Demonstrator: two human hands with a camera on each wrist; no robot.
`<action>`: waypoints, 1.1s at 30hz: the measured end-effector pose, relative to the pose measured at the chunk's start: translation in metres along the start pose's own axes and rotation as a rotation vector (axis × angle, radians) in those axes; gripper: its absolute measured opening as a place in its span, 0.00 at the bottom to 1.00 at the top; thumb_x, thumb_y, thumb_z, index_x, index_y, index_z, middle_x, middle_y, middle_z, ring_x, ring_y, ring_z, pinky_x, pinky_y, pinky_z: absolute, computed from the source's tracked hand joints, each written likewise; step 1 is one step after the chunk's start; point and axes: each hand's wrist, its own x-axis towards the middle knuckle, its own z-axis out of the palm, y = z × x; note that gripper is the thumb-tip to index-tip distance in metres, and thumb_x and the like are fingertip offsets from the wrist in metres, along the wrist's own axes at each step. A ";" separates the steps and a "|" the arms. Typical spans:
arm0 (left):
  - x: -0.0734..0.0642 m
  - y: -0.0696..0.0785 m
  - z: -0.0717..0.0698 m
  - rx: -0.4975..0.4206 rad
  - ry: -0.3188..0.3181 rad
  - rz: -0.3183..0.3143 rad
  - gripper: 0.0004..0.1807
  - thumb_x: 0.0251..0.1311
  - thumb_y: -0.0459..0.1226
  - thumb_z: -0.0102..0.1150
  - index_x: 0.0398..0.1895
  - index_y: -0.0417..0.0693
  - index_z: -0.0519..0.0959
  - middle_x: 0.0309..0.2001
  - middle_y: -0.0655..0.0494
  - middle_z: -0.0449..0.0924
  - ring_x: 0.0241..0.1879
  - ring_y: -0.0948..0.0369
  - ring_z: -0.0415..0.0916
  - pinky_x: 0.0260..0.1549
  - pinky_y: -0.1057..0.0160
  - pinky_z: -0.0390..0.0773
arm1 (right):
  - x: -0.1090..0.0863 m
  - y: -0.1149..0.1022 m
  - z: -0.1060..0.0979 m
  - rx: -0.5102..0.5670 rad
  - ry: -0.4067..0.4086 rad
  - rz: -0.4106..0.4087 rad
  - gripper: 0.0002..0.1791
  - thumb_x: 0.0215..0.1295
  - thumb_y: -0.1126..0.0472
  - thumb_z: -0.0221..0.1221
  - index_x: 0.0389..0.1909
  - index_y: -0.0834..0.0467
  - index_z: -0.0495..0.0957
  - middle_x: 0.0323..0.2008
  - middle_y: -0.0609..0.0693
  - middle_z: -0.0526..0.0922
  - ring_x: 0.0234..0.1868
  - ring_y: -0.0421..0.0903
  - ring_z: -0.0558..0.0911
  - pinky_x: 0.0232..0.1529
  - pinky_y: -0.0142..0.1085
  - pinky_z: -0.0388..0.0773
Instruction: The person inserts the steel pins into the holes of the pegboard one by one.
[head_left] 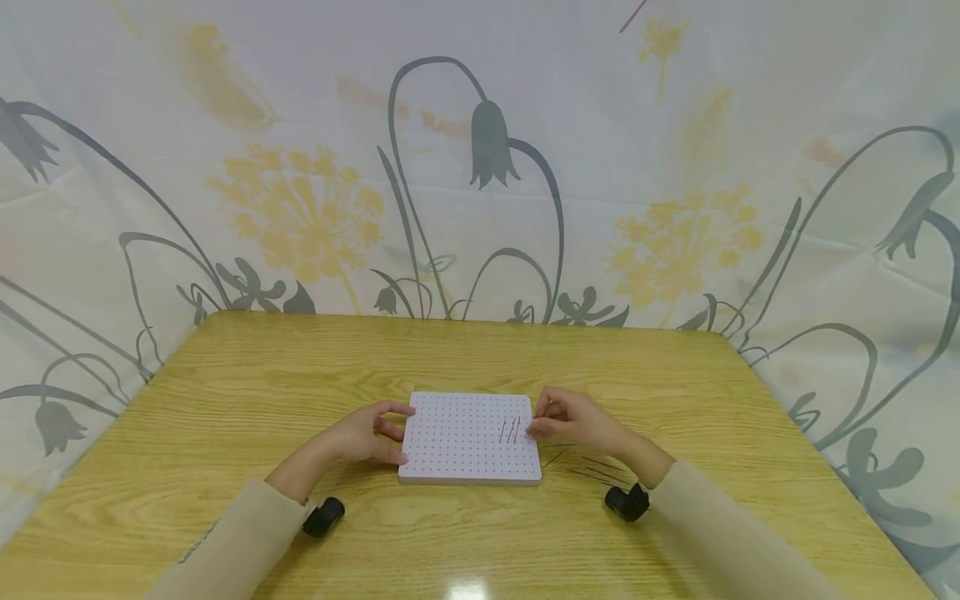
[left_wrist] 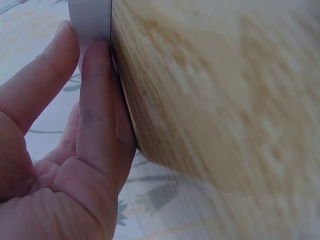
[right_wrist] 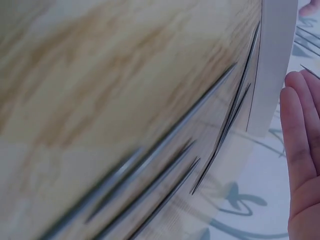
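Observation:
A white pegboard [head_left: 465, 433] with rows of small holes lies flat on the table. Three thin metal needles [head_left: 512, 430] stand in holes near its right side. My left hand [head_left: 367, 433] holds the board's left edge [left_wrist: 92, 22], thumb and fingers spread along it. At the right edge is my right hand [head_left: 573, 419], thumb and forefinger pinched together low over the board. A slim needle [right_wrist: 311, 71] shows at its fingertips in the right wrist view, most of it hidden by the hand or the frame's edge.
Several loose needles [right_wrist: 165, 131] lie on the wooden table [head_left: 337, 358] right of the board, below my right forearm. Black wrist cameras [head_left: 324, 517] hang at both cuffs. A flower-patterned cloth [head_left: 480, 225] rises behind the table's far edge.

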 end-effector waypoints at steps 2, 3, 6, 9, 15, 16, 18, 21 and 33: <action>0.000 0.000 0.000 0.003 0.001 0.001 0.37 0.46 0.25 0.69 0.63 0.37 0.65 0.45 0.42 0.71 0.43 0.53 0.71 0.35 0.60 0.76 | 0.001 -0.001 0.001 -0.010 -0.007 -0.010 0.03 0.64 0.71 0.55 0.34 0.68 0.71 0.34 0.61 0.82 0.37 0.55 0.82 0.37 0.41 0.79; 0.000 0.000 0.000 0.003 0.002 0.000 0.37 0.46 0.25 0.69 0.63 0.37 0.65 0.45 0.42 0.71 0.43 0.53 0.71 0.35 0.60 0.76 | 0.001 -0.001 0.002 -0.013 -0.009 -0.011 0.03 0.63 0.71 0.56 0.34 0.67 0.71 0.34 0.61 0.82 0.37 0.54 0.82 0.37 0.41 0.79; 0.000 0.001 0.000 -0.003 0.003 -0.007 0.37 0.46 0.25 0.68 0.63 0.37 0.65 0.45 0.42 0.71 0.43 0.53 0.71 0.35 0.60 0.76 | 0.002 -0.001 0.004 -0.014 -0.015 -0.013 0.04 0.62 0.70 0.57 0.33 0.67 0.72 0.32 0.60 0.82 0.36 0.52 0.82 0.37 0.40 0.79; 0.001 0.001 0.001 -0.010 0.003 -0.012 0.37 0.47 0.24 0.67 0.63 0.37 0.65 0.45 0.41 0.71 0.42 0.53 0.71 0.36 0.60 0.76 | 0.003 -0.001 0.005 -0.019 -0.012 -0.001 0.04 0.62 0.69 0.58 0.33 0.66 0.73 0.32 0.57 0.82 0.36 0.51 0.82 0.37 0.40 0.79; -0.001 0.001 0.000 -0.014 -0.007 -0.009 0.37 0.48 0.24 0.67 0.63 0.37 0.64 0.46 0.41 0.71 0.42 0.54 0.72 0.36 0.59 0.76 | 0.004 -0.001 0.007 0.000 -0.009 0.008 0.04 0.62 0.71 0.58 0.33 0.67 0.72 0.32 0.59 0.81 0.36 0.53 0.82 0.37 0.41 0.79; -0.001 0.001 0.000 -0.013 -0.008 -0.008 0.37 0.48 0.24 0.67 0.63 0.37 0.64 0.46 0.41 0.71 0.42 0.54 0.72 0.36 0.59 0.77 | 0.004 -0.001 0.008 0.007 -0.010 0.009 0.04 0.62 0.71 0.57 0.33 0.67 0.72 0.32 0.59 0.81 0.36 0.54 0.82 0.37 0.41 0.79; -0.001 0.000 0.000 -0.009 -0.010 -0.006 0.37 0.48 0.25 0.67 0.64 0.37 0.64 0.46 0.40 0.71 0.42 0.54 0.72 0.37 0.59 0.76 | 0.004 -0.001 0.008 0.004 -0.011 0.013 0.03 0.62 0.71 0.57 0.33 0.67 0.71 0.32 0.59 0.81 0.36 0.53 0.82 0.37 0.40 0.79; 0.000 0.000 0.000 -0.005 -0.007 -0.009 0.37 0.48 0.25 0.67 0.63 0.38 0.64 0.46 0.41 0.71 0.43 0.53 0.72 0.37 0.59 0.76 | 0.005 0.000 0.008 -0.043 -0.010 0.009 0.04 0.61 0.70 0.58 0.32 0.65 0.72 0.31 0.56 0.82 0.35 0.50 0.82 0.36 0.38 0.79; 0.001 0.000 -0.001 0.013 0.012 -0.023 0.37 0.46 0.26 0.68 0.63 0.39 0.65 0.45 0.42 0.72 0.43 0.53 0.72 0.36 0.60 0.76 | 0.009 -0.001 0.012 -0.296 -0.019 -0.024 0.02 0.58 0.66 0.63 0.28 0.60 0.79 0.27 0.43 0.80 0.28 0.36 0.76 0.31 0.32 0.75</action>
